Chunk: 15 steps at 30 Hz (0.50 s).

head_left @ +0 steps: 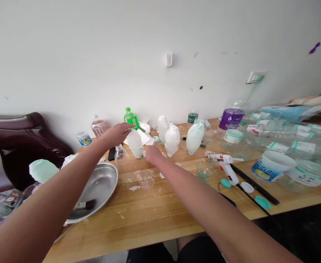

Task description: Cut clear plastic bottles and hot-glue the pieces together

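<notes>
My left hand reaches far across the wooden table, fingers stretched out flat toward a green bottle, touching or just short of it. Below that hand stands a white paper-covered bottle shape. My right hand is closed in a loose fist beside this shape's base, resting near the table; what it holds, if anything, is hidden. Two more white covered shapes and a pale green one stand just to the right.
A metal dish with a brush lies at the left. A glue gun, bottle caps and black sticks lie at the right, with several clear plastic bottles behind. A dark wooden chair stands at the far left.
</notes>
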Motion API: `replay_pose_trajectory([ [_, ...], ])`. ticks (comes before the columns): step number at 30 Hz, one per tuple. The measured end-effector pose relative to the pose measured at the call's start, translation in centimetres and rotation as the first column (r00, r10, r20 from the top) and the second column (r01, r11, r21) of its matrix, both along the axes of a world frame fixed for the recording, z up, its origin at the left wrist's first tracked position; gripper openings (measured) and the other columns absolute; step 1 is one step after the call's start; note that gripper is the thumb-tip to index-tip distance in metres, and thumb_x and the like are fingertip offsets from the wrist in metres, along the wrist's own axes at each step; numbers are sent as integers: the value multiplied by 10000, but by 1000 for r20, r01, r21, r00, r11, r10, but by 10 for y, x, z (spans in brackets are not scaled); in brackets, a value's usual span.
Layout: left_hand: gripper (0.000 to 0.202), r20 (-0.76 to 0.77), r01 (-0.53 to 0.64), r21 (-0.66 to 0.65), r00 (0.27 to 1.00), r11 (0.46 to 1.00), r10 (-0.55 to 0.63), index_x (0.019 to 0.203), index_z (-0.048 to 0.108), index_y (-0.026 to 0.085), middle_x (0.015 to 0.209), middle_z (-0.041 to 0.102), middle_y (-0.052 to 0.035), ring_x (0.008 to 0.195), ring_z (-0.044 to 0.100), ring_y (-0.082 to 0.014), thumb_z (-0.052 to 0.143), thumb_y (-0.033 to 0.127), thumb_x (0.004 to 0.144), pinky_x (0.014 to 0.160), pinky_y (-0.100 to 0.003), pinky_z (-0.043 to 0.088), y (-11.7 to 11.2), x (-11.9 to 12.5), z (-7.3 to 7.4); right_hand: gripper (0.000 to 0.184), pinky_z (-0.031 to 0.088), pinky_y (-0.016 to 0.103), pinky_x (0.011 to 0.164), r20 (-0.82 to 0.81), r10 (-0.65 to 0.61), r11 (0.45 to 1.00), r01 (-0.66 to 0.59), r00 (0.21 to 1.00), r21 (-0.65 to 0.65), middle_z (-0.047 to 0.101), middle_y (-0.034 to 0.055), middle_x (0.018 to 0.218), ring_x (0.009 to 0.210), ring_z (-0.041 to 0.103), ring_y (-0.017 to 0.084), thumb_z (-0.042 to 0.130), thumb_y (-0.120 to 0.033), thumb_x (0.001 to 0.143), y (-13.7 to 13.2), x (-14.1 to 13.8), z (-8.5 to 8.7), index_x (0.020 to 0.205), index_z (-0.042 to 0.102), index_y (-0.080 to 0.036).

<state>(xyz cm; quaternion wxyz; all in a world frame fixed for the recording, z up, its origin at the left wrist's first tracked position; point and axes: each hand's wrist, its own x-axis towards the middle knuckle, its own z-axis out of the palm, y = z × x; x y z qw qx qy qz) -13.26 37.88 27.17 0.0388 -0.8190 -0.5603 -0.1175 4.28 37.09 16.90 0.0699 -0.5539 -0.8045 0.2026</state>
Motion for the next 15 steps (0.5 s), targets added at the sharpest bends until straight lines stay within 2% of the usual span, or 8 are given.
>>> replay_pose_trajectory([
  [8, 436, 2, 38, -38, 999, 999, -38, 1329, 570, 309, 1396, 585, -7, 1254, 544, -249, 344, 383, 963, 1092, -350, 370, 2, 2, -6, 344, 544, 433, 864, -8, 64, 998, -64, 998, 3, 604, 86, 1233, 1033, 627, 222, 601, -348, 938, 7, -3, -8, 1232, 573, -171],
  [11, 441, 8, 8, -45, 1000, 999, -7, 1333, 567, 302, 1377, 583, -31, 1212, 569, -271, 362, 404, 956, 1082, -365, 380, 1, 2, -5, 346, 543, 434, 865, -12, 64, 998, -64, 998, 4, 603, 86, 1235, 1035, 626, 223, 602, -348, 937, 7, -2, -9, 1233, 572, -172],
  [15, 456, -6, -75, -61, 997, 995, 75, 1308, 588, 284, 1255, 619, -85, 1096, 627, -301, 400, 467, 936, 1014, -403, 435, -1, 4, 0, 348, 543, 436, 865, -33, 28, 999, -27, 999, 30, 601, 86, 1237, 1035, 626, 223, 600, -351, 938, 4, -3, -11, 1236, 570, -173],
])
